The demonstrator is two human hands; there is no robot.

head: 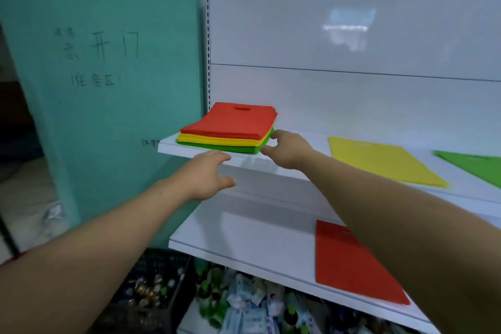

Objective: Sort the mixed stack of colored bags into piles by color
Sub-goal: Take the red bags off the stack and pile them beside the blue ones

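A mixed stack of bags (233,127) lies at the left end of the upper white shelf (295,168), red layers on top, yellow below, green at the bottom. My right hand (287,149) reaches to the stack's right front corner, thumb and fingers spread near the green edge, holding nothing. My left hand (208,176) hovers at the shelf's front edge below the stack, fingers relaxed. A single yellow bag (385,160) and a green bag (477,165) lie further right on the same shelf. A red bag (352,266) lies on the lower shelf (244,249).
A teal wall panel (108,62) with handwriting stands left of the shelving. Under the lower shelf sit a dark crate (151,290) of bottles and a heap of packets (249,304). The white back panel (352,22) closes the shelves behind.
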